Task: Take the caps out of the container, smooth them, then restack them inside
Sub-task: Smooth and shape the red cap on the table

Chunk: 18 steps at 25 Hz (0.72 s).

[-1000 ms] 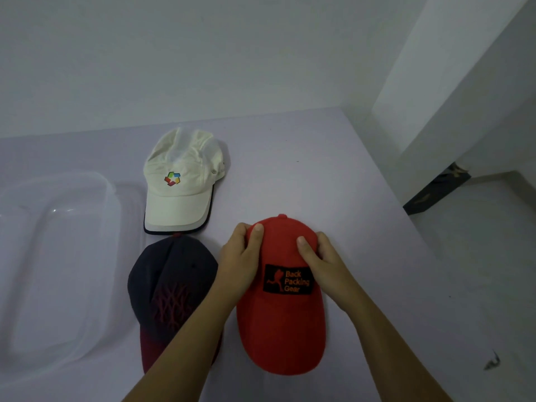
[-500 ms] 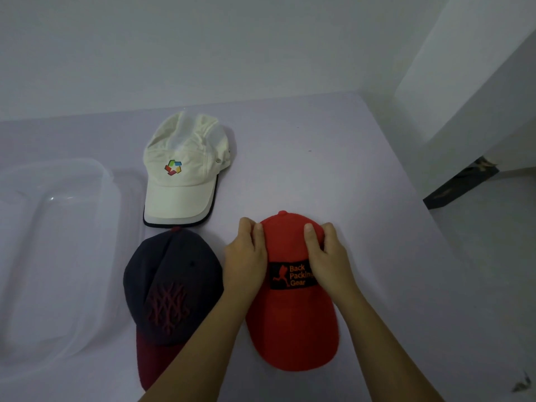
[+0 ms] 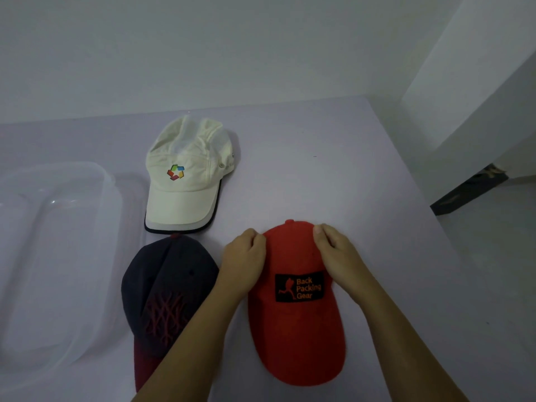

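The clear container (image 3: 111, 187) is cut off by the left frame edge. Both hands have slid back from the patch along the red cap (image 3: 293, 329) on the table. The left hand (image 3: 246, 253) and right hand (image 3: 336, 253) now pinch its rear crown, so smoothing looks nearly done. The left forearm hides part of the navy cap (image 3: 162, 285) — and any fingertips tucked under the fabric cannot be made out.
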Available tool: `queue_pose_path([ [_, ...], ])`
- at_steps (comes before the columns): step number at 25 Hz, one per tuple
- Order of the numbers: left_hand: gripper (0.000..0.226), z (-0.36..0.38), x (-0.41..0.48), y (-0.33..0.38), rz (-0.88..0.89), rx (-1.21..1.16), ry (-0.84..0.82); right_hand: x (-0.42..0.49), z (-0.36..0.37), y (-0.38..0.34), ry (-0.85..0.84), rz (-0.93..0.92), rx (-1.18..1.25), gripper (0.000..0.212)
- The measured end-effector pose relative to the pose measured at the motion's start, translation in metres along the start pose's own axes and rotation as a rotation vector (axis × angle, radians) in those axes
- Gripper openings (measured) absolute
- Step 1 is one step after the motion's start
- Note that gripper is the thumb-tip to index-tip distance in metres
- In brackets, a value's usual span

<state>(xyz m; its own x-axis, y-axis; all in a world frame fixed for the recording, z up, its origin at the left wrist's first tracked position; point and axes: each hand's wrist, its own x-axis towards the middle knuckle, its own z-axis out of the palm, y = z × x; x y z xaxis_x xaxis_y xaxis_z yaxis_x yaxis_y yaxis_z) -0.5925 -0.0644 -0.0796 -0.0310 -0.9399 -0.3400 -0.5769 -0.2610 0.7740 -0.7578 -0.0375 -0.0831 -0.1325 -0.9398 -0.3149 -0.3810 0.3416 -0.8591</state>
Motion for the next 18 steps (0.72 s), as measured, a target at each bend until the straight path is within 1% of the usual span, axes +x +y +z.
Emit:
queue_pose_path([
  [2, 0.025, -0.003, 0.002, 0.002, 0.046, -0.012, 0.0, 0.001, 0.001, 0.0, -0.007, -0.035, -0.022, 0.036],
  [4, 0.024, -0.006, 0.004, 0.007, 0.056, 0.01, -0.004, 0.001, 0.002, 0.0, 0.068, -0.048, 0.017, 0.029],
  [6, 0.025, -0.008, 0.009, 0.008, 0.038, 0.041, 0.0, 0.002, -0.001, 0.001, 0.144, -0.013, 0.082, 0.018],
  [8, 0.031, -0.009, 0.012, 0.009, -0.011, 0.079, 0.002, 0.002, -0.001, 0.001, 0.147, 0.049, 0.043, 0.023],
  [10, 0.036, -0.006, 0.015, 0.006, -0.044, 0.142, -0.023, 0.005, 0.0, 0.002, 0.091, 0.07, -0.072, 0.04],
  [11, 0.038, -0.004, 0.016, 0.004, -0.061, 0.129, -0.028, 0.007, 0.002, 0.002, 0.042, 0.071, -0.109, 0.052],
  [12, 0.039, -0.003, 0.016, 0.003, -0.09, 0.126, -0.047, 0.008, 0.001, 0.0, -0.011, 0.092, -0.096, 0.059],
  [13, 0.039, -0.002, 0.017, 0.003, -0.098, 0.133, -0.074, 0.01, 0.0, -0.001, -0.066, 0.136, -0.032, 0.057],
  [15, 0.033, 0.001, 0.021, 0.004, -0.1, 0.123, -0.129, 0.014, -0.003, -0.005, -0.162, 0.214, 0.142, 0.041],
  [16, 0.028, 0.001, 0.022, 0.004, -0.117, 0.114, -0.11, 0.016, -0.003, -0.006, -0.178, 0.214, 0.159, 0.038],
  [18, 0.023, 0.002, 0.02, 0.004, -0.103, 0.069, -0.069, 0.017, -0.001, -0.002, -0.15, 0.15, 0.037, 0.042],
])
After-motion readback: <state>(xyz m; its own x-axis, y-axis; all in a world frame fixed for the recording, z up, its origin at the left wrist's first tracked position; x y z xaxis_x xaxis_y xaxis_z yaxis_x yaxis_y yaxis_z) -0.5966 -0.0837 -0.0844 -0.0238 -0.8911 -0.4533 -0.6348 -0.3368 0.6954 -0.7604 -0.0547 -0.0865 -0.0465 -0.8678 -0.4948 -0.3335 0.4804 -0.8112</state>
